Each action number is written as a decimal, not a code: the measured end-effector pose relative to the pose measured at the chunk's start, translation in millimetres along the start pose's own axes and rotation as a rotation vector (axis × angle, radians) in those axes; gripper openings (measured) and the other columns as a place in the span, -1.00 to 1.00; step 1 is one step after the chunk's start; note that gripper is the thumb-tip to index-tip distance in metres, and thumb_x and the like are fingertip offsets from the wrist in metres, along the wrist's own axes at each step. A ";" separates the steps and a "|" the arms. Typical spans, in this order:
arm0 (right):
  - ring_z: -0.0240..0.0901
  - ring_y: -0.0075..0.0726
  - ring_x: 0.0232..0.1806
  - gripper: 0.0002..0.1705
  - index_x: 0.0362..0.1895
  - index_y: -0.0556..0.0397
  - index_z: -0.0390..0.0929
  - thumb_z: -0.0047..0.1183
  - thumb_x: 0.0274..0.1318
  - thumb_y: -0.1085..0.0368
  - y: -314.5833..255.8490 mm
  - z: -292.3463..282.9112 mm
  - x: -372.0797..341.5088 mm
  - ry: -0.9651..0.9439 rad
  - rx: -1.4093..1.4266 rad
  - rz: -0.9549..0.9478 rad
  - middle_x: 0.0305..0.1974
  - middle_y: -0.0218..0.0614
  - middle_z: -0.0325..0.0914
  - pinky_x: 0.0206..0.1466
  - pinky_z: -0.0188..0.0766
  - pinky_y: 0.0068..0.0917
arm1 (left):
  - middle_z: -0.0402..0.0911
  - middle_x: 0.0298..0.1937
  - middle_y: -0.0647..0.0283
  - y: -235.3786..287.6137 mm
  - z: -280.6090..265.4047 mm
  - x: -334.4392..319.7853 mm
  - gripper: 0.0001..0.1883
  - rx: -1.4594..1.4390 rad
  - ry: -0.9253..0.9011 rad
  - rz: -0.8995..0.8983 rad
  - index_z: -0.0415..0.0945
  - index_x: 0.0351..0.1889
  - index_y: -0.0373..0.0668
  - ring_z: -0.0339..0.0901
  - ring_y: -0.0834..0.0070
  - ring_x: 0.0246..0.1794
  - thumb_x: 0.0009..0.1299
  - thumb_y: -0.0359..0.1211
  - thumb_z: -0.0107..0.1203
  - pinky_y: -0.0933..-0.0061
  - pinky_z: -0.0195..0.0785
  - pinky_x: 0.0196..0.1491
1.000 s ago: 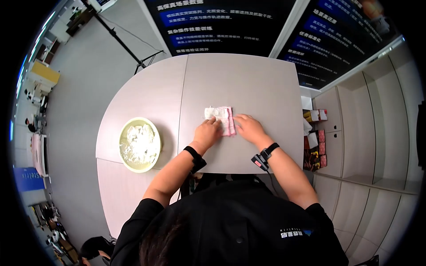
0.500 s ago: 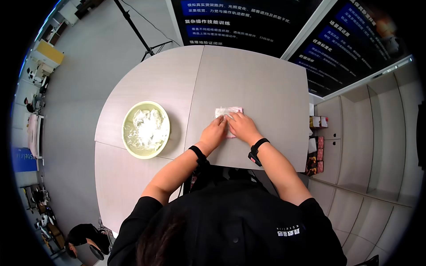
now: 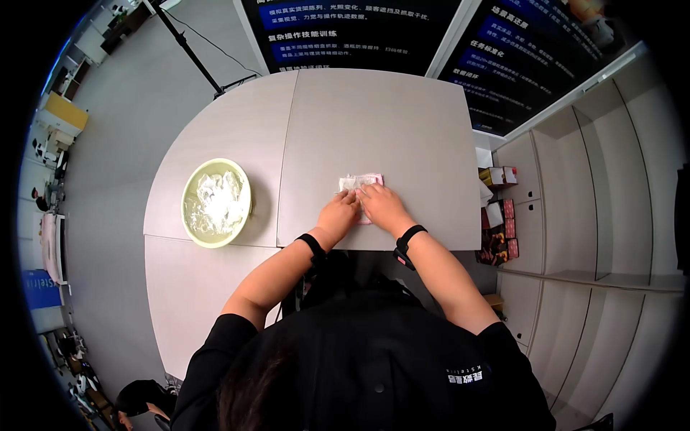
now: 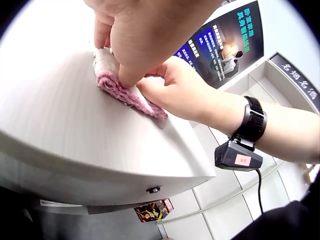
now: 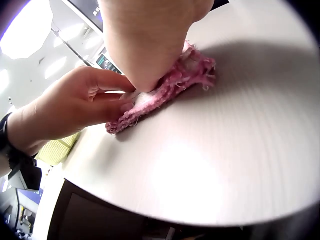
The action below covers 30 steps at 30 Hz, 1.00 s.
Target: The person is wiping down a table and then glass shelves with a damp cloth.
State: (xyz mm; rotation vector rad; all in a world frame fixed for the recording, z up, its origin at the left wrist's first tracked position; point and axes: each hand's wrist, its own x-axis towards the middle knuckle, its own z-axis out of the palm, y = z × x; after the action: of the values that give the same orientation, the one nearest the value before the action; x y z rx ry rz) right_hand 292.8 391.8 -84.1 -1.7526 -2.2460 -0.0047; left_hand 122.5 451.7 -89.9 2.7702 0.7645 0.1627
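A small folded cloth, white with pink fuzzy edges, lies on the table in front of the person. In the head view the left hand and right hand meet over its middle, fingertips side by side. The left wrist view shows the left hand gripping the cloth, thumb along its near edge and fingers across the top. Close beside it, the right hand pinches the cloth with bent fingers. In the right wrist view the near hand hides part of the cloth.
On the table's left part stands a pale yellow-green basin holding crumpled clear plastic. Table edges run close to the body. Shelves and small boxes stand at the right, dark display panels behind.
The right hand, earlier apart at the cloth's right edge, has come in over it beside the left hand. The head view has shifted slightly; the basin has stayed in its place.
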 end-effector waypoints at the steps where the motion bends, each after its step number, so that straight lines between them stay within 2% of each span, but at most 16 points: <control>1: 0.41 -0.22 0.06 -0.64 0.01 0.07 0.56 0.01 0.10 0.30 -1.6 -2.1 -11.1 0.013 -0.002 0.006 0.03 -0.31 0.51 0.00 0.48 -0.29 | 0.43 0.26 0.09 9.2 4.4 -3.9 -0.52 0.004 -0.006 0.003 0.45 0.16 -0.23 0.29 0.13 0.32 0.26 -0.32 0.15 0.33 0.21 0.33; 8: 0.39 -0.18 0.12 -0.70 -0.02 0.12 0.55 -0.09 0.22 0.31 -5.2 -4.4 -75.6 0.016 0.030 0.086 0.07 -0.26 0.49 0.02 0.49 -0.25 | 0.38 0.30 0.04 61.1 30.2 -22.7 -0.49 0.036 -0.033 0.042 0.39 0.21 -0.25 0.26 0.10 0.35 0.30 -0.29 0.13 0.31 0.18 0.35; 15: 0.40 -0.17 0.12 -0.66 0.03 0.12 0.53 -0.07 0.18 0.32 -14.5 -6.1 -111.5 0.029 0.023 0.056 0.09 -0.24 0.49 -0.04 0.53 -0.30 | 0.36 0.30 -0.02 93.0 41.0 -46.0 -0.51 0.043 -0.003 0.030 0.38 0.20 -0.30 0.27 0.10 0.34 0.30 -0.33 0.09 0.31 0.18 0.36; 20: 0.35 -0.17 0.21 -0.59 0.09 0.16 0.48 -0.06 0.14 0.33 -16.0 -1.8 -112.8 -0.038 -0.043 0.056 0.20 -0.16 0.42 0.02 0.53 -0.34 | 0.38 0.29 -0.06 101.3 39.9 -45.0 -0.53 0.109 -0.002 0.000 0.37 0.20 -0.34 0.28 0.11 0.34 0.32 -0.38 -0.01 0.31 0.14 0.38; 22: 0.35 -0.16 0.22 -0.58 0.10 0.16 0.47 -0.06 0.14 0.33 -17.3 -5.9 -108.7 -0.079 -0.060 0.048 0.21 -0.14 0.41 0.03 0.53 -0.34 | 0.38 0.29 -0.06 107.0 26.8 -40.6 -0.53 0.286 -0.085 0.065 0.36 0.21 -0.35 0.27 0.13 0.35 0.34 -0.39 -0.08 0.31 0.10 0.40; 27: 0.34 -0.14 0.22 -0.54 0.14 0.18 0.43 -0.04 0.12 0.34 -9.7 -1.9 -89.1 -0.151 -0.091 0.045 0.22 -0.10 0.39 0.06 0.52 -0.36 | 0.37 0.29 -0.06 92.8 34.4 -28.4 -0.52 0.301 -0.065 0.042 0.34 0.23 -0.36 0.27 0.13 0.35 0.34 -0.40 -0.09 0.31 0.09 0.41; 30: 0.33 -0.16 0.21 -0.48 0.14 0.16 0.46 0.07 0.04 0.29 -1.5 0.1 -74.2 -0.143 -0.105 0.069 0.19 -0.17 0.43 0.09 0.50 -0.41 | 0.36 0.30 -0.07 82.4 35.4 -15.9 -0.52 0.248 -0.047 0.000 0.33 0.24 -0.36 0.26 0.12 0.36 0.34 -0.40 -0.09 0.32 0.14 0.39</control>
State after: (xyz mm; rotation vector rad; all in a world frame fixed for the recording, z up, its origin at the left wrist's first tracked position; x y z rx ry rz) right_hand 307.4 321.0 -100.9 -1.9420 -2.3212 0.0175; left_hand 155.3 367.6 -101.4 2.9940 0.8227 0.0026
